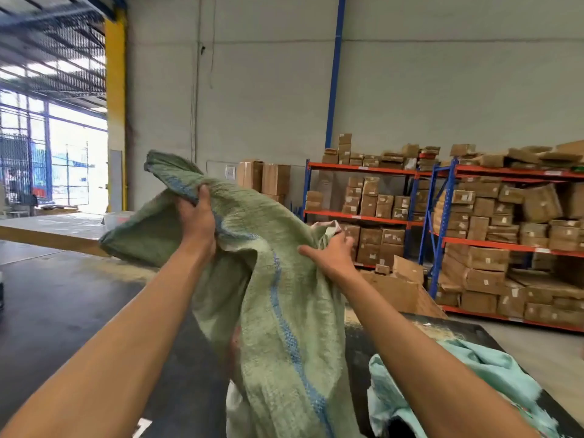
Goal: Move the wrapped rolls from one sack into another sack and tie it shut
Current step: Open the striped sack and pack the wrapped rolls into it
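Note:
A limp green woven sack point(278, 298) with a blue stripe hangs in front of me, lifted at chest height. My left hand point(197, 221) grips a bunched fold near its upper left corner. The sack's upper right edge is clutched by my right hand point(331, 254), where a bit of pale material shows. A second, lighter turquoise sack point(467, 374) lies crumpled at the lower right on a dark surface point(357, 349). No wrapped rolls are visible; the green sack hides whatever lies below it.
Blue and orange shelving point(439, 216) stacked with cardboard boxes fills the right side. An open brown carton point(398, 289) sits behind the sack. A yellow pillar point(115, 105) and a bright doorway are at the left, beyond a dark floor.

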### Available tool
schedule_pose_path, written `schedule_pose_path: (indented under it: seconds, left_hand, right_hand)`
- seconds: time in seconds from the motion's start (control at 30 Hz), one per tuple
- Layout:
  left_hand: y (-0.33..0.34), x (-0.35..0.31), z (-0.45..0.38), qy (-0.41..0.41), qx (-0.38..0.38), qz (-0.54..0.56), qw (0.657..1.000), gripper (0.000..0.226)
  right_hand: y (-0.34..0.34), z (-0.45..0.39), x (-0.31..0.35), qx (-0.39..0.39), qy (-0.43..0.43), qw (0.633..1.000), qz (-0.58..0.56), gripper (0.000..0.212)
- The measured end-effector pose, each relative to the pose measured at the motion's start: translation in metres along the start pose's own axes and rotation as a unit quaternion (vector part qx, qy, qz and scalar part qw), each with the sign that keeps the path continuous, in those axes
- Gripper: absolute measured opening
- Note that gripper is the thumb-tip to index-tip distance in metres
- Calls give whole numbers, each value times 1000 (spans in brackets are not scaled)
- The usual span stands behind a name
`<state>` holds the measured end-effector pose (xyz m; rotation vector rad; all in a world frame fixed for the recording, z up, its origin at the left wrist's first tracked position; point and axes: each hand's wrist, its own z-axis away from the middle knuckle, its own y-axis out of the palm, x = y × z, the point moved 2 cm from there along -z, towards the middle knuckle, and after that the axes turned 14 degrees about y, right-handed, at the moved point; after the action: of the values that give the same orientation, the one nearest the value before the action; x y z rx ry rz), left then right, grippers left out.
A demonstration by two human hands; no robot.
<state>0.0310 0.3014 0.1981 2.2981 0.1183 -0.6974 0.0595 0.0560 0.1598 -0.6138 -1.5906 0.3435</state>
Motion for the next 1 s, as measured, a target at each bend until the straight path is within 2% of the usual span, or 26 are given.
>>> schedule_pose_path:
  seconds: [0.07,0.13,0.27,0.33,0.37,0.43,0.5,0.53,0.6,0.67,0.7,0.73,0.8,0.9,0.97,1.0]
  left_hand:
    - [5,-8,-6,31,-33,-33,998,51]
    - [0,-15,-15,38,-50,-99,993,62]
    - [-19,-22,-24,80,-45,-197,976,68]
    - [-22,-23,-19,99,-23,-198,975,71]
    - [-22,-22,-15,90,-8,-170,981,75]
    - [-16,-21,-9,25,26,-70,997,72]
    - [-3,-17,-4,-43,82,29,995,46]
    - [5,-18,4,-64,121,53,989,34]
    - [21,-23,23,-74,197,29,977,21]
    - [26,-22,33,-58,220,3,974,22]
    - [23,-23,34,-52,207,3,977,28]
    - [18,-23,32,-57,184,9,981,34]
    - [3,-23,29,-71,140,20,987,40]
    - [-27,-22,24,-75,6,-21,997,14]
    - [-52,-16,15,-106,-124,-21,986,20]
    - [-65,-12,10,-125,-160,1,979,26]
  right_hand:
    - [-8,9,20,-73,-20,996,-41,109]
    - [-15,7,28,-110,5,993,-52,119]
    - [-23,0,13,-152,55,985,58,135]
    - [-17,3,6,-155,35,985,65,135]
    - [-12,5,5,-118,10,992,49,135]
    - [4,16,9,14,-85,996,34,131]
    - [25,37,16,146,-189,969,65,116]
    - [36,48,20,197,-212,954,75,109]
    - [55,61,24,231,-209,947,77,92]
    - [66,56,25,203,-209,955,54,53]
    - [63,53,26,166,-210,963,30,28]
    - [58,48,23,119,-199,973,3,14]
    - [40,31,11,50,-149,986,-50,25]
    - [10,-6,-41,-9,-4,991,-132,29]
    - [-3,-21,-86,-23,85,990,-114,23]
    - [-7,-25,-106,-27,110,991,-68,22]
